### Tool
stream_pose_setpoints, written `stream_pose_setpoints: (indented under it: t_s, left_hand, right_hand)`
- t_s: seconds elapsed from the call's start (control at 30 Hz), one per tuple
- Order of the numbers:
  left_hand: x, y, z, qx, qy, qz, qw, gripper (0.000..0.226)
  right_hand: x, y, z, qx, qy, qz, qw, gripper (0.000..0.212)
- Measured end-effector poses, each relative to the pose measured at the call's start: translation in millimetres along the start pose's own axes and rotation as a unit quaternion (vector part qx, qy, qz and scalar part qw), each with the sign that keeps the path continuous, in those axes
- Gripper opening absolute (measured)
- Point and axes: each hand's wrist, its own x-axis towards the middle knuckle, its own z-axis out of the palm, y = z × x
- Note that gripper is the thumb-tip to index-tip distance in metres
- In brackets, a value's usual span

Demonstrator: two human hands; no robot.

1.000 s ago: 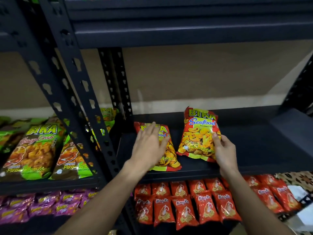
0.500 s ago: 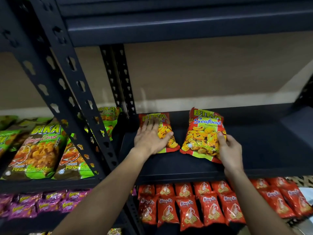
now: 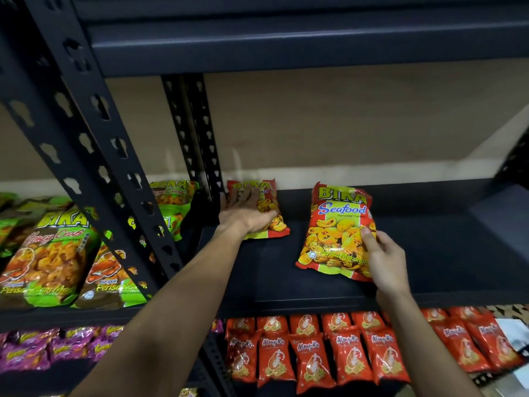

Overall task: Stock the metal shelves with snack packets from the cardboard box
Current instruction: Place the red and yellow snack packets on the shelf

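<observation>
Fingers (image 3: 242,196) of the left hand (image 3: 246,216) lie straight and flat on the first seafood packet (image 3: 272,216); they press it and do not curl round it, as I see in the head view, the only view I have. Compared with one second ago this packet has gone much deeper. Then it lay near the middle of the black shelf (image 3: 286,282); now its top edge is at the back, just beside the perforated rear post (image 3: 197,133). The right hand (image 3: 386,265) grips the second seafood packet (image 3: 335,239) at its right edge, with the thumb on the printed face and the other fingers hidden behind it, so I cannot tell how they lie. This packet stays tilted up, its lower edge seems to rest on the shelf, and it has gone a little to the right. The two packets are now well apart, where before they were close together. For the task I judge that the first packet is almost placed in a back row and the second is next to go in beside it. Only these two packets show on this shelf, so much stocking is left. Green packets (image 3: 48,253) fill the neighbouring shelf at left and small red packets (image 3: 312,353) the shelf below; the cardboard box is not in view
</observation>
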Motion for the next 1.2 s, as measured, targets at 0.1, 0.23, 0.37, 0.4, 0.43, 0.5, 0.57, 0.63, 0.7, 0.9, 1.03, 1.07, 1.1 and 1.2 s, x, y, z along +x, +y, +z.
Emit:
stream_pose_setpoints:
  t_s: [0.1, 0.23, 0.37, 0.4, 0.43, 0.5, 0.57, 0.63, 0.7, 0.9, 1.03, 1.07, 1.1, 1.2]
  left_hand:
    - [6, 1, -2, 0.014, 0.014, -0.001, 1.000, 0.093]
    - [6, 6, -7, 0.025, 0.029, -0.001, 0.999, 0.093]
    - [-3, 7, -11, -0.022, 0.055, 0.008, 0.998, 0.092]
    - [-8, 8, -11, -0.049, 0.070, 0.015, 0.996, 0.089]
    - [-15, 9, -11, -0.092, 0.089, 0.021, 0.992, 0.083]
    - [-37, 11, -10, -0.211, 0.126, 0.031, 0.969, 0.069]
    - [-67, 10, -8, -0.297, 0.170, 0.044, 0.939, 0.057]
    - [-99, 6, -3, -0.329, 0.204, 0.072, 0.919, 0.051]
    - [-125, 3, 2, -0.350, 0.219, 0.089, 0.906, 0.051]
    - [-151, -1, 19, -0.302, 0.255, 0.128, 0.909, 0.057]
    - [-142, -6, 29, -0.229, 0.255, 0.139, 0.929, 0.057]
    - [-140, -8, 32, -0.214, 0.249, 0.138, 0.934, 0.058]
    - [-138, -10, 34, -0.197, 0.246, 0.136, 0.939, 0.059]
    - [-137, -13, 42, -0.143, 0.236, 0.128, 0.953, 0.062]
  right_hand:
    - [-3, -1, -2, 0.000, -0.008, -0.006, 1.000, 0.024]
    - [-9, -5, 0, 0.003, -0.020, -0.018, 1.000, 0.020]
    - [-18, -7, 6, 0.015, -0.046, -0.021, 0.999, 0.018]
    - [-20, -7, 8, 0.021, -0.053, -0.021, 0.998, 0.018]
    - [-23, -8, 11, 0.026, -0.060, -0.020, 0.998, 0.019]
    - [-27, -8, 16, 0.029, -0.073, -0.015, 0.997, 0.020]
    - [-33, -9, 24, 0.037, -0.087, -0.009, 0.996, 0.019]
    - [-42, -11, 33, 0.044, -0.101, -0.008, 0.994, 0.018]
    - [-51, -10, 44, 0.042, -0.120, -0.006, 0.992, 0.017]
    - [-73, -6, 82, 0.025, -0.179, -0.014, 0.983, 0.016]
    - [-74, -2, 96, 0.003, -0.208, -0.007, 0.978, 0.023]
    - [-74, -1, 96, -0.011, -0.217, -0.005, 0.976, 0.027]
    - [-73, -1, 96, -0.024, -0.226, -0.003, 0.974, 0.031]
    - [-73, -2, 90, -0.042, -0.248, -0.003, 0.968, 0.029]
